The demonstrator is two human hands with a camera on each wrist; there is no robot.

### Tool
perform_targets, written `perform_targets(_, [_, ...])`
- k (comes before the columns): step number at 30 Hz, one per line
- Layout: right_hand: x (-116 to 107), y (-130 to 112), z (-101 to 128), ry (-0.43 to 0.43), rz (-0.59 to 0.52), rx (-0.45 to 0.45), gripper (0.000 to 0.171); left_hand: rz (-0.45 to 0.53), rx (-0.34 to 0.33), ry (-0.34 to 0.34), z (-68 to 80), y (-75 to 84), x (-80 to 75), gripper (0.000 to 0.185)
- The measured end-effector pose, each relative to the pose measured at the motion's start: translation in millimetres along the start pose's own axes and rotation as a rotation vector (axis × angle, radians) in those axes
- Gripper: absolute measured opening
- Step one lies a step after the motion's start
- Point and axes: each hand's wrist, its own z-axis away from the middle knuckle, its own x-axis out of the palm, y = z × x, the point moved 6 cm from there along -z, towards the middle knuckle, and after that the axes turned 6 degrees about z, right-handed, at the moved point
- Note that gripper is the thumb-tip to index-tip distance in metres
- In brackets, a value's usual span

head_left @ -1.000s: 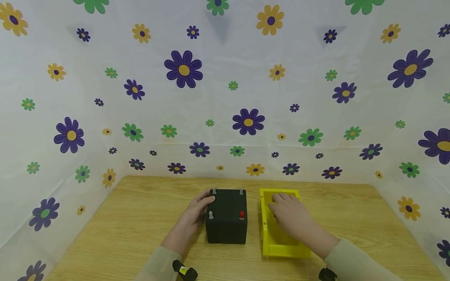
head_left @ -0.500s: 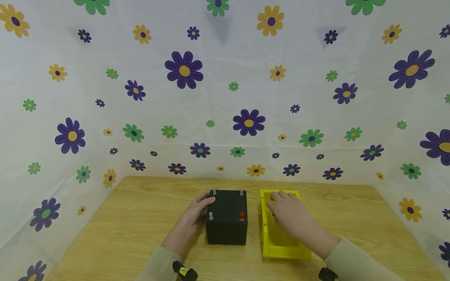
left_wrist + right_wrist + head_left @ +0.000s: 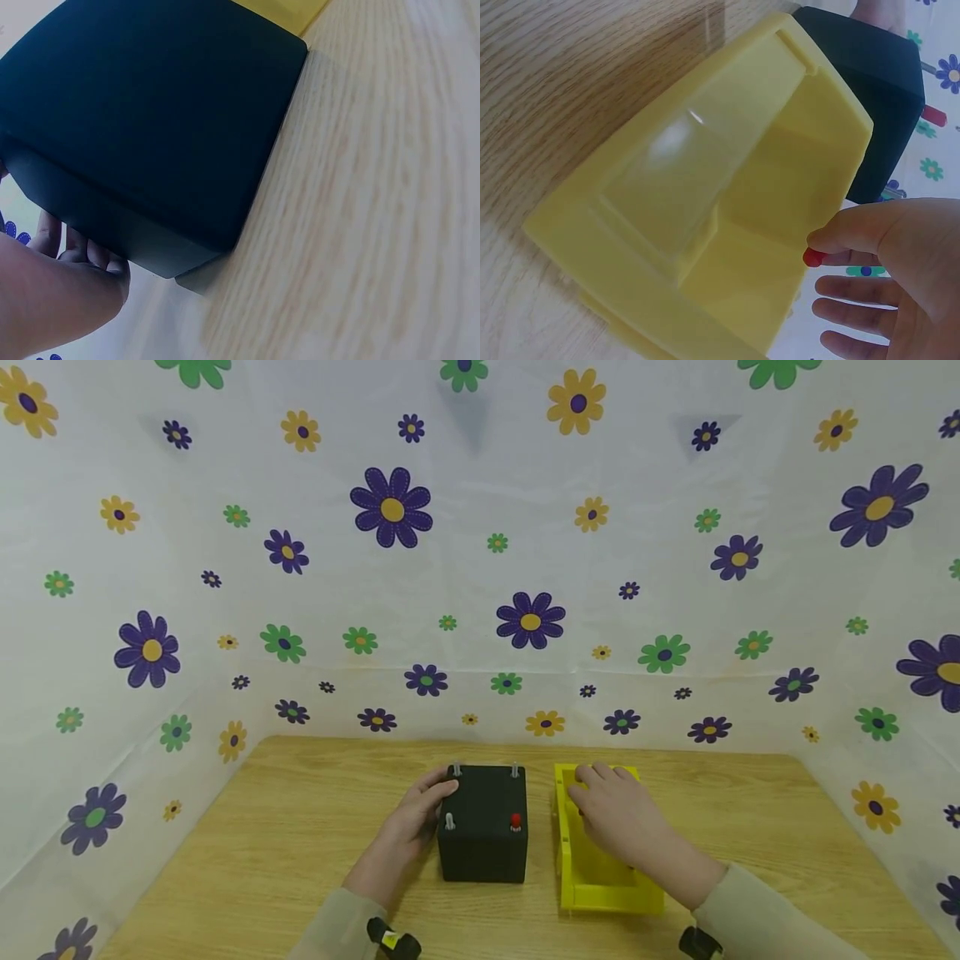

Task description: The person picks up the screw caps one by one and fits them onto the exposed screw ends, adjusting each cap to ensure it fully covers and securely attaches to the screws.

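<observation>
Left hand (image 3: 408,817): reached forward; thumb lay on top of the black box (image 3: 486,827), fingers gripped its left side. Right hand (image 3: 618,818): reached over the yellow bin (image 3: 566,870); thumb and forefinger pinched a red cap (image 3: 814,258) between their tips.

Beige sleeves (image 3: 765,917) meet 2 black wrist cameras (image 3: 406,947)

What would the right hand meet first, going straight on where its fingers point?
The bin, most likely: the right hand points into it, though the depth leaves which part unclear.
</observation>
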Motion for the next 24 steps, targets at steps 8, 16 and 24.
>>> perform_targets(8, [-7.7,-0.7,-1.5,0.049,-0.003,-0.003,0.015,0.012,-0.002,-0.019,-0.7,-0.2,0.5,0.028])
perform_targets(16, [-13.0,-1.5,-2.7,0.085,0.002,0.004,0.013,0.005,-0.003,-0.021,0.1,1.7,0.6,0.032])
perform_targets(24, [-16.0,-1.1,-5.9,0.110,0.000,0.012,0.013,0.005,-0.001,-0.025,-0.6,0.9,0.3,0.028])
